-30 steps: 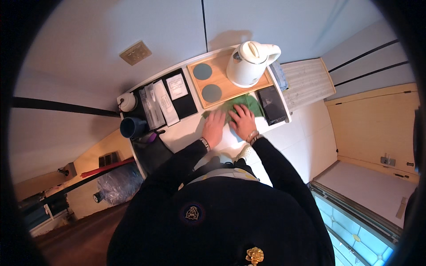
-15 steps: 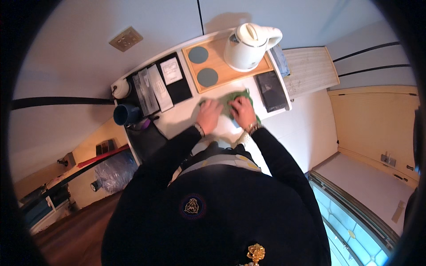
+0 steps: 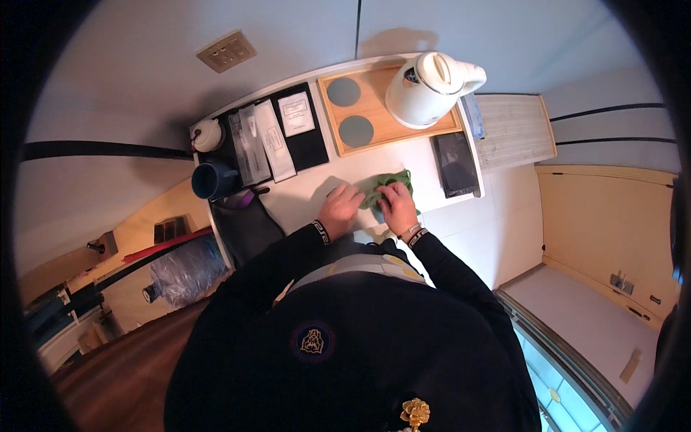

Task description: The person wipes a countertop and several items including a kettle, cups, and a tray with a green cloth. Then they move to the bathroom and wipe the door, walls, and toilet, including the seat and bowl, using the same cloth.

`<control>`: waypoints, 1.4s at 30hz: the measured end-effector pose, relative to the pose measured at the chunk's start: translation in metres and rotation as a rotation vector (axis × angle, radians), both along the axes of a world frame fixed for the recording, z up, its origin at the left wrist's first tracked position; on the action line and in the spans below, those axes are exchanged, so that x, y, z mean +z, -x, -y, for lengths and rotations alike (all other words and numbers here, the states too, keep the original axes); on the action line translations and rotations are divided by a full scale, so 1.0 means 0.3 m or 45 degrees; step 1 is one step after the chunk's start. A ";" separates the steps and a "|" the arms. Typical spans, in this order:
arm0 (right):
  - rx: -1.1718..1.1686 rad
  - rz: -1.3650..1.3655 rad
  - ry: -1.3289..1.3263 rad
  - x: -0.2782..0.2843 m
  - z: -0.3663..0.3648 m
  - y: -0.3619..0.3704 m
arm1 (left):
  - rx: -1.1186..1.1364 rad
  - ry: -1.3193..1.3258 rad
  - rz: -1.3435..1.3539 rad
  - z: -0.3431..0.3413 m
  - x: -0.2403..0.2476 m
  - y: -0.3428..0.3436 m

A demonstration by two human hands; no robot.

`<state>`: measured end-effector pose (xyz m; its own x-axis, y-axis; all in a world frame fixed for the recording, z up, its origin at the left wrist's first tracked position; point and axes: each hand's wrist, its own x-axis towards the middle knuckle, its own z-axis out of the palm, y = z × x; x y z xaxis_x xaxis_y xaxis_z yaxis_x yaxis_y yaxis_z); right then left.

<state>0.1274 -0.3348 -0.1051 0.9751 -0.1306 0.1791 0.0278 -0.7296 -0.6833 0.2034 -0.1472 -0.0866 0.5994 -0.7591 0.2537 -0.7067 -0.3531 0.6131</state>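
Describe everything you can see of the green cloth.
The green cloth looks like soft, thin fabric, plain in colour, bunched and wrinkled rather than flat. It lies on the white table, on the near side of the wooden tray and apart from it. The right hand touches it and covers part of it; whether the left hand, close beside it, touches it too is unclear.

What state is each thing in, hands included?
green cloth: crumpled
left hand: curled, at the green cloth's left side, grip unclear
right hand: bent, on the green cloth
white kettle: upright, closed
wooden tray: flat, bearing the white kettle
blue mug: upright
black packet: lying flat
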 end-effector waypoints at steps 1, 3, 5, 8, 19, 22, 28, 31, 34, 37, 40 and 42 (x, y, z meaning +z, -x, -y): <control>-0.026 0.044 -0.018 0.010 0.004 -0.051 | 0.063 0.006 0.012 0.013 0.012 -0.026; -0.083 0.142 -0.007 0.027 0.018 -0.183 | 0.182 0.061 0.047 0.041 0.035 -0.099; -0.095 0.142 -0.047 0.029 0.025 -0.343 | 0.324 0.060 0.116 0.083 0.048 -0.182; 0.025 0.142 0.138 0.014 0.026 -0.483 | 0.374 -0.108 0.164 0.124 0.042 -0.291; 0.159 0.005 0.012 0.094 0.041 -0.572 | 0.403 -0.053 0.068 0.083 0.083 -0.341; 0.005 0.153 -0.019 0.065 0.016 -0.747 | 0.527 -0.091 0.088 0.113 0.122 -0.448; -0.026 -0.033 0.051 0.011 0.047 -0.785 | 0.338 -0.081 0.120 0.155 0.111 -0.315; -0.285 0.127 -0.164 0.036 0.056 -0.616 | 0.275 -0.176 0.115 0.131 0.058 -0.265; -0.444 0.070 -0.411 0.054 0.051 -0.371 | 0.126 -0.304 0.209 0.123 -0.001 -0.258; -0.698 -0.143 -0.703 0.038 0.025 -0.200 | 0.079 -0.273 0.353 0.134 -0.039 -0.275; -0.805 -0.148 -0.790 0.028 0.042 -0.107 | 0.022 -0.212 0.453 0.135 -0.054 -0.302; -0.861 -0.065 -0.790 0.030 0.065 -0.076 | 0.018 -0.250 0.462 0.136 -0.055 -0.323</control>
